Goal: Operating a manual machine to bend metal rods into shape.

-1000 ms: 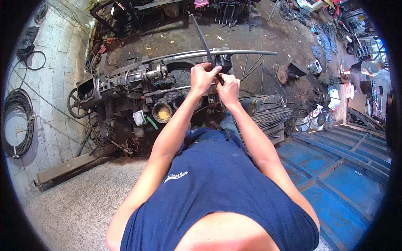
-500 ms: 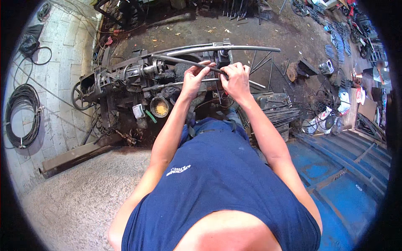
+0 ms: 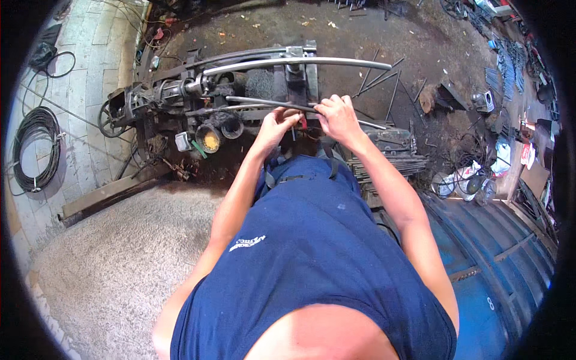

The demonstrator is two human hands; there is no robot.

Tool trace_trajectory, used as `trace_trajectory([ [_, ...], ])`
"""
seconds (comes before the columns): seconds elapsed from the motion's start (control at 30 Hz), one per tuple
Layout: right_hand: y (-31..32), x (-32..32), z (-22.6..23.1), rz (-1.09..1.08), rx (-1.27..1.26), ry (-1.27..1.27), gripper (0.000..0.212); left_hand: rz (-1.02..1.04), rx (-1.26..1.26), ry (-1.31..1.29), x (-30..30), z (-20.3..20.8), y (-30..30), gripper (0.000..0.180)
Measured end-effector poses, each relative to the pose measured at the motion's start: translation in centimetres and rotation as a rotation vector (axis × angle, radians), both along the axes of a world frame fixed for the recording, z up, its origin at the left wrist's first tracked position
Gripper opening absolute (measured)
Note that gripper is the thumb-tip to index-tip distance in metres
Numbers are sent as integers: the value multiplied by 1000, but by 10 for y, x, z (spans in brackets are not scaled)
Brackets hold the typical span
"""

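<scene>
Now | thin metal rod (image 3: pixel 264 102) lies left-to-right across the dark machine (image 3: pixel 180 102), just beyond both hands | left hand (image 3: pixel 277 125) fingers curled on it near its middle | right hand (image 3: pixel 337 117) fingers closed over its right end, equally near.

**A cluttered metal workshop under daylight**

You stood on a rough, speckled concrete floor (image 3: pixel 114 264) that turned dark and dirty farther ahead. To your left ran a pale tiled strip (image 3: pixel 90 66) where a coil of black cable (image 3: pixel 36 147) lay. A long wooden beam (image 3: pixel 108 192) rested at the edge of the concrete. To your right sat blue metal panels (image 3: pixel 498 270), with loose steel rods (image 3: pixel 390 159) and scrap scattered near them. Daylight fell evenly, brightest on the tiles.
</scene>
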State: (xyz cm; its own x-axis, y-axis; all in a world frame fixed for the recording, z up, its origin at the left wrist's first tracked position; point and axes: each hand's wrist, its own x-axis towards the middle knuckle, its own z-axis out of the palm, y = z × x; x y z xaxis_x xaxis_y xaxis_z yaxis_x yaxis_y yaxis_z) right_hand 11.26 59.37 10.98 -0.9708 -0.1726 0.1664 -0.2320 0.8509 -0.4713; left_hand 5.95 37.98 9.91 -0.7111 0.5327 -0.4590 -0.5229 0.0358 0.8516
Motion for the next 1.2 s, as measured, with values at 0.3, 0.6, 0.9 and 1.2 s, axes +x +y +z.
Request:
trace_trajectory([
  [0.3,130,66,-72,-12,96,-216,7,-129,-814,216,49,-18,-57,47],
  [0.6,200,86,-113,-45,186,-285,8,-156,-1017,798,15,12,-38,34],
  [0.9,184,20,-126,-100,72,-59,7,-332,-1182,1517,-112,59,30,60],
  [1.2,177,-6,-135,-77,81,-59,9,-563,-1261,1169,-167,18,6,37],
])
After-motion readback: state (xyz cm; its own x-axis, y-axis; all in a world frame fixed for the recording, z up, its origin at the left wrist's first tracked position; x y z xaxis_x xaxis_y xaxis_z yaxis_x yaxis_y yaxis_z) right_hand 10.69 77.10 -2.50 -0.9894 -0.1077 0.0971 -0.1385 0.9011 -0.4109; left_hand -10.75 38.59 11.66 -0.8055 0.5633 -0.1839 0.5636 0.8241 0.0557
